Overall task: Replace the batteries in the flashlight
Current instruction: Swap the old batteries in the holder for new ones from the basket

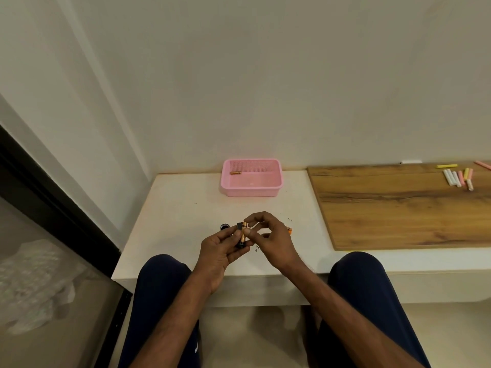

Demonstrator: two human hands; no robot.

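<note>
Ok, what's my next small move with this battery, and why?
Probably push the battery fully down into the black holder with your right hand. It lies along the holder, which your left hand grips, and your right fingertips pinch its upper end, so seating looks nearest.

Low white ledge [186, 197] against the wall, pretty plain. Pink basket [249, 192] sitting toward the back, wooden board [398, 208] laid flat over the right part, handful of chalk sticks [457, 177] on its far end. Nearer the front edge: small black cap [224, 226] on the white, plus an orange-tipped bit [289, 230], mostly hidden. Few dark specks nearby.
</note>
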